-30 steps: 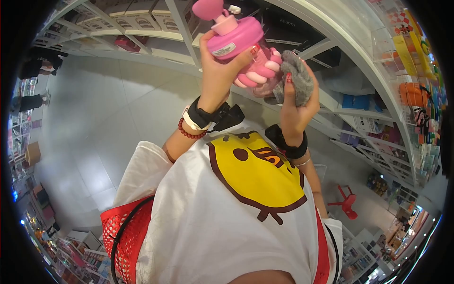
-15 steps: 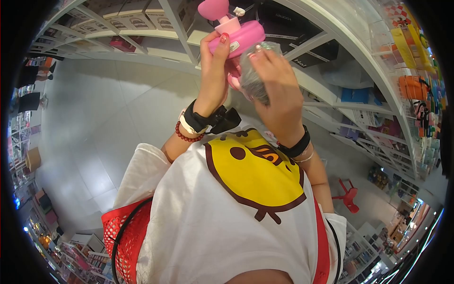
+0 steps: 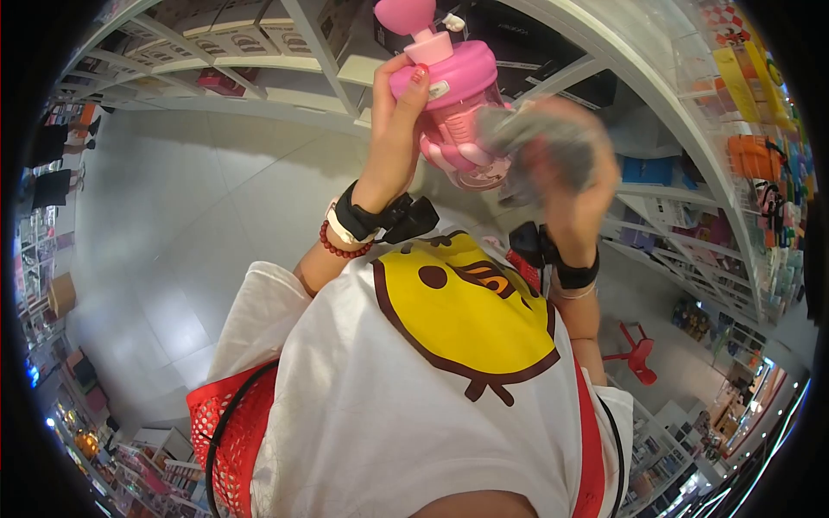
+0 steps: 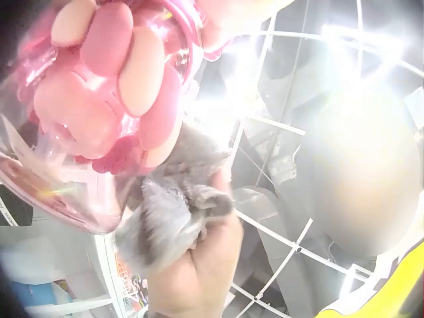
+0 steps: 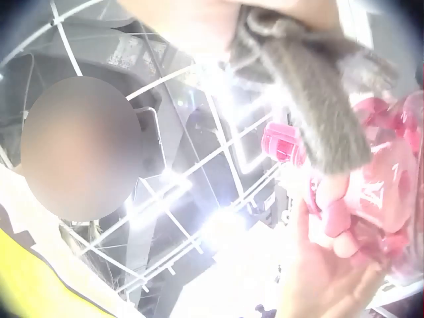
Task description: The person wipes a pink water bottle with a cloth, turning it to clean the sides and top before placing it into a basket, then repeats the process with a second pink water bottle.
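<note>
My left hand [image 3: 391, 142] grips a pink water bottle [image 3: 453, 73] by its lid, thumb pressed on the side near a small label. The bottle has a clear lower body, a pink raised top and a band of light and dark pink puffy links, plain in the left wrist view on the bottle [image 4: 109, 50]. My right hand [image 3: 591, 186], blurred, holds a crumpled grey cloth [image 3: 553, 151] at the right side of the clear body. A flap of the cloth [image 5: 324, 112] hangs in front of the bottle in the right wrist view.
White shelves [image 3: 345, 65] with boxes [image 3: 302, 30] run behind the bottle. Hanging goods [image 3: 756, 104] line the right side. A red stool [image 3: 637, 356] stands on the grey floor [image 3: 190, 198] at lower right. People's legs show at far left.
My right hand swept the cloth across the front of the bottle, then drew back to the right. The left hand's thumb shifted up onto the lid, and the bottle now stands more upright.
</note>
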